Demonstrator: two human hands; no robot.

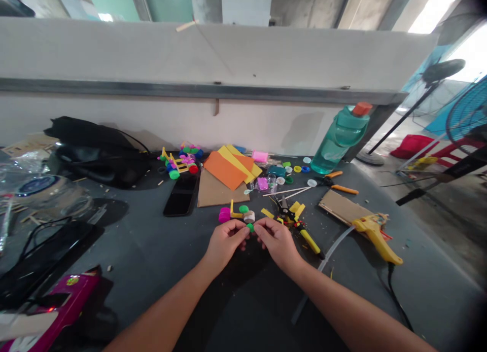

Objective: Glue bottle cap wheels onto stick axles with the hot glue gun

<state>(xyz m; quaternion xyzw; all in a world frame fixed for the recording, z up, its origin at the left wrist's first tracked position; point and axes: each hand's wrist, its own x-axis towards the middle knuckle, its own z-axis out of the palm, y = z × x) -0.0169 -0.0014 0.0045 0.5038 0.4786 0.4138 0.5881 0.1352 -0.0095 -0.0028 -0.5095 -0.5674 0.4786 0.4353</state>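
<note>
Between the fingertips of my left hand (229, 240) and my right hand (277, 240) is a small green piece (250, 227), pinched from both sides. Its exact kind is too small to make out. Just beyond my fingers lies a small yellow craft frame (238, 214) with a magenta cap (224, 214), a green cap (244, 209) and a white cap (249, 216) at it. To the right of my right hand are pliers with yellow-and-black handles (310, 241) among yellow scraps (297, 210).
A yellow glue gun (375, 235) with a cord lies right, near a cardboard piece (337, 207) and orange-handled cutters (338, 187). A teal bottle (338, 141) stands behind. Orange sheets (226, 169), a phone (180, 196), a colourful craft model (181, 163) and a black bag (99, 151) sit further left.
</note>
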